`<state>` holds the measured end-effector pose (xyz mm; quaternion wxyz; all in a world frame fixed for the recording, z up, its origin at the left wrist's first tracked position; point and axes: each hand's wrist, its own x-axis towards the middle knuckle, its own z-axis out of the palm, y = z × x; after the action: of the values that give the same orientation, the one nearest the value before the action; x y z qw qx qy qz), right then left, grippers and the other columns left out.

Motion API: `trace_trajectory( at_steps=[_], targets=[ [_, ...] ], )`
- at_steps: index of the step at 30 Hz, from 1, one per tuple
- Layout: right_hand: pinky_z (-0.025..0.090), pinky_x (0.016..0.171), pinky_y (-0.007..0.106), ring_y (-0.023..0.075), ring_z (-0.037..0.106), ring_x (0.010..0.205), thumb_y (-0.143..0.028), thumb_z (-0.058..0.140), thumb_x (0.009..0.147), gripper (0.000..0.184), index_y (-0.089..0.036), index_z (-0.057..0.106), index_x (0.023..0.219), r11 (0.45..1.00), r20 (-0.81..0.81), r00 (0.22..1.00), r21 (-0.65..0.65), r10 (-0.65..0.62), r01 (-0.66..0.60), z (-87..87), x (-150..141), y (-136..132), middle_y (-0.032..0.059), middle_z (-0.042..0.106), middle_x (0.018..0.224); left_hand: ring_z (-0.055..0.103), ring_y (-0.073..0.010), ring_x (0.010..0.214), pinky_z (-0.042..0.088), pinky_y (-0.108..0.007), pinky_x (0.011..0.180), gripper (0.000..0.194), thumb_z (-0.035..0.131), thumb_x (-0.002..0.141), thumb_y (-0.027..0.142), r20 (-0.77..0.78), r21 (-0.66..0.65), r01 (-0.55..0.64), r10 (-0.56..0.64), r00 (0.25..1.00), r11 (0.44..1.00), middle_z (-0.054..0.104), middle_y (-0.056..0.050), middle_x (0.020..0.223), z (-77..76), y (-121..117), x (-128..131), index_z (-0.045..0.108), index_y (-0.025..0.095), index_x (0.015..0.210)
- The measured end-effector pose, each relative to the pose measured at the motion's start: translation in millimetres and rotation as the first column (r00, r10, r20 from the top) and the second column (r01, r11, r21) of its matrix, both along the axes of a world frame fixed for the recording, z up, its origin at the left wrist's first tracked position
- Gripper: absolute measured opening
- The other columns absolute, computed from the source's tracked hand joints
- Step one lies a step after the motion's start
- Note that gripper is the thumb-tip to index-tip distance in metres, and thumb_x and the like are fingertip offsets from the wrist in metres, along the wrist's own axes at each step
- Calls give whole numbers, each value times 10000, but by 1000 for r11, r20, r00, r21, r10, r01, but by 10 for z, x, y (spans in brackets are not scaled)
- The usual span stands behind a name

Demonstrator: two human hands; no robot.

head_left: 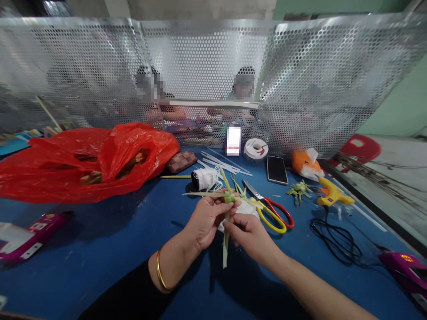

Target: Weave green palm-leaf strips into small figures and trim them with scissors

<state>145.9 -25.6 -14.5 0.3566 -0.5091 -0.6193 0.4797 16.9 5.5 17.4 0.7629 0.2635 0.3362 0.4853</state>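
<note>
1. Scissors with red and yellow handles (263, 199) are laid on the blue table (133, 249), with their blades pointed away and to the left.
2. Just left of the scissors, a woven piece of pale green strips (229, 197) is held up, its ends stuck out to several sides and one strip hung downward.
3. By the left hand (209, 220), also left of the scissors, the woven knot is pinched between thumb and fingers; a gold bangle (159, 269) is worn on that wrist.
4. By the right hand (247, 231), just left of the scissors' handles and nearer the body, the hanging strip is pinched, with the fingers curled.
5. Left of the scissors, a bundle of white yarn (207, 178) is placed; farther left, a checked pouch (182, 162) and a red plastic bag (83, 164) are seen.
6. Beyond the scissors, white strips (222, 163) are scattered to the left, while a ribbon roll (250, 149) and a dark phone (277, 170) are set down farther back.
7. Right of the scissors, a small clump of green strips (299, 190) and a yellow glue gun (332, 192) are laid.
</note>
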Motion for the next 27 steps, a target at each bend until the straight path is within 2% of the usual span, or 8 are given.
trace_trajectory(
  at_steps=[7, 12, 17, 19, 22, 27],
  targets=[
    [304, 459, 217, 92, 423, 470, -272, 460, 808, 253, -201, 405, 571, 990, 66, 988, -34, 137, -135, 4, 23, -27, -44, 434, 500, 701, -138, 769, 538, -180, 657, 267, 745, 680, 30, -69, 19, -6, 8, 998, 1000, 733, -82, 974, 12, 19, -8, 725, 119, 931],
    [305, 446, 210, 87, 419, 450, -266, 485, 797, 276, -198, 409, 541, 996, 86, 993, -50, 79, -75, -27, 15, -9, -46, 427, 476, 677, -144, 637, 541, -238, 632, 277, 821, 657, 217, -181, 10, 39, -36, 983, 999, 742, -85, 793, 31, 12, -35, 714, 104, 887],
    [310, 437, 213, 90, 420, 439, -295, 513, 803, 295, -200, 428, 537, 995, 34, 998, -93, 45, -41, -39, 9, -21, -44, 450, 472, 668, -114, 652, 525, -215, 699, 345, 873, 553, 177, -147, 8, 100, -98, 984, 995, 737, -58, 783, 56, 24, -79, 719, 109, 854],
    [307, 433, 215, 89, 413, 430, -317, 525, 799, 300, -202, 434, 536, 992, 24, 999, -120, 40, -37, -50, 9, -15, -47, 447, 465, 665, -114, 657, 523, -216, 699, 349, 878, 561, 225, -154, 17, 123, -119, 981, 992, 734, -65, 789, 51, 31, -85, 716, 103, 844],
    [300, 441, 223, 92, 398, 431, -320, 528, 789, 326, -207, 415, 506, 994, 61, 998, -104, 33, -26, -63, 7, -3, -47, 429, 446, 644, -114, 605, 514, -219, 642, 353, 854, 613, 332, -187, 27, 105, -98, 977, 994, 713, -57, 707, 39, 34, -76, 701, 98, 829],
    [234, 450, 233, 92, 338, 457, -247, 482, 797, 308, -210, 367, 514, 996, 169, 982, -11, 86, -86, -9, 2, -19, -56, 366, 459, 623, -101, 574, 491, -201, 594, 295, 829, 658, 268, -189, 5, 16, -15, 982, 1000, 691, -35, 690, 51, 26, -55, 675, 105, 849]
  ],
)
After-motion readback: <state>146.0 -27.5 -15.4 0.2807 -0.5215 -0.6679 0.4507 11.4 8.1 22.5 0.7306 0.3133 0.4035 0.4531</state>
